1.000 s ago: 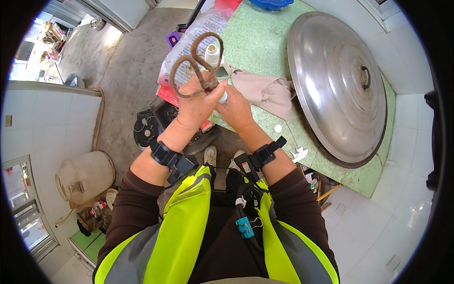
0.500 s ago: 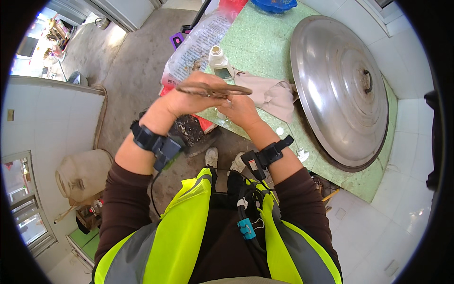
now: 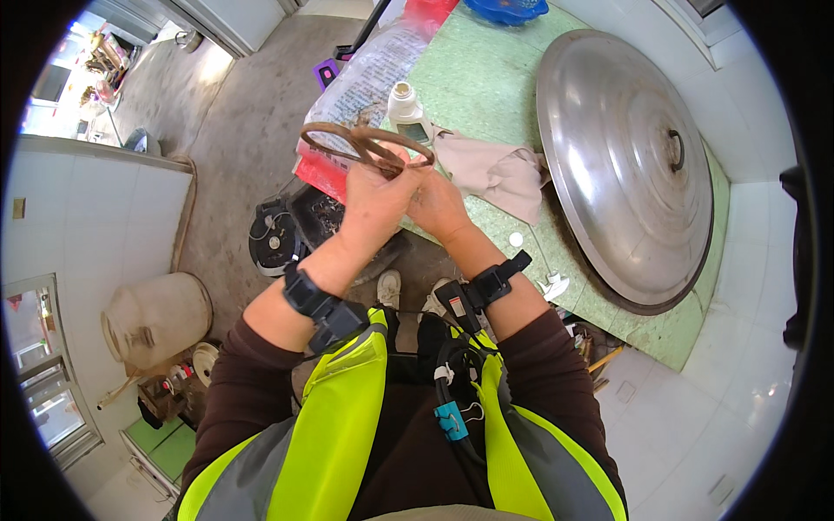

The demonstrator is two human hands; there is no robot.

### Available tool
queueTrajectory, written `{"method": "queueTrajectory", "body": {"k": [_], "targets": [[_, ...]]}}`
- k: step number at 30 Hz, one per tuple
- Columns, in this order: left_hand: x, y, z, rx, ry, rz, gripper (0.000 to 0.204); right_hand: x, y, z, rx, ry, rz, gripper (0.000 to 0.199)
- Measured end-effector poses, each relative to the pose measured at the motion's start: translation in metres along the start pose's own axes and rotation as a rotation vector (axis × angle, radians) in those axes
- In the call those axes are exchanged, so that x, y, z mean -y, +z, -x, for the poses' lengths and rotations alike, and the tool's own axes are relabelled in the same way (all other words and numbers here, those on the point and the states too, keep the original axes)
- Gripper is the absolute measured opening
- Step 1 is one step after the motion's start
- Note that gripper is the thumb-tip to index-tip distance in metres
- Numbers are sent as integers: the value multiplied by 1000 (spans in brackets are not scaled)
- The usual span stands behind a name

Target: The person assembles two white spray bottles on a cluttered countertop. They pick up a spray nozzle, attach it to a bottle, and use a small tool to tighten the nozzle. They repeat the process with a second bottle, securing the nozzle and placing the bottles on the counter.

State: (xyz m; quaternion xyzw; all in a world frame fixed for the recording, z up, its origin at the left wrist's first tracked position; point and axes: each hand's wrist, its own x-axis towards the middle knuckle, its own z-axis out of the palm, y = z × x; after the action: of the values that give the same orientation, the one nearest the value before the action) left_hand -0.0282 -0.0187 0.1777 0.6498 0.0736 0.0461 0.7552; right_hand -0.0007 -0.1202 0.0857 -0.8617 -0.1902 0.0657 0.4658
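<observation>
My left hand (image 3: 375, 204) is closed round a pair of brown, rusty-looking scissors (image 3: 361, 144), whose two big loop handles stick out past the fingers. Pressed against it, my right hand (image 3: 439, 208) has its fingers curled in; what they grip is hidden, and so are the blades. Just beyond the hands stands an uncapped white bottle (image 3: 403, 106) with a dark label. A pale pink cloth (image 3: 491, 174) lies to its right on the green tabletop (image 3: 482, 78). Nearer me on that top are a small white round cap (image 3: 516, 239) and a white piece like a spray nozzle (image 3: 553, 285).
A very large domed metal lid (image 3: 608, 174) covers the table's right side. At the far edge sits a blue plastic basket (image 3: 502, 10). Left of the table are a printed plastic sack (image 3: 369, 74), a round black device (image 3: 276, 241) on the floor and a whitish barrel (image 3: 156, 319).
The scissors have turned from nearly edge-on, so both loops now show, and shifted left. My left hand has come lower and nearer me, uncovering the black device on the floor.
</observation>
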Motion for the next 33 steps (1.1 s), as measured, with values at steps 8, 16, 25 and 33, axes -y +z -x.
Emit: {"method": "queueTrajectory", "body": {"k": [8,16,25,33], "targets": [[2,-19,-23,268,25,-175,43,8,-13,5,28,35,-26,35],[-22,-15,-47,897,29,-581,34,-3,5,-5,-118,-320,-476,25],[-38,-50,-26,557,93,-251,26,-6,-4,-3,100,7,-202,38],[2,-121,-19,192,-91,-174,24,-2,-3,-3,70,40,-150,38]]}}
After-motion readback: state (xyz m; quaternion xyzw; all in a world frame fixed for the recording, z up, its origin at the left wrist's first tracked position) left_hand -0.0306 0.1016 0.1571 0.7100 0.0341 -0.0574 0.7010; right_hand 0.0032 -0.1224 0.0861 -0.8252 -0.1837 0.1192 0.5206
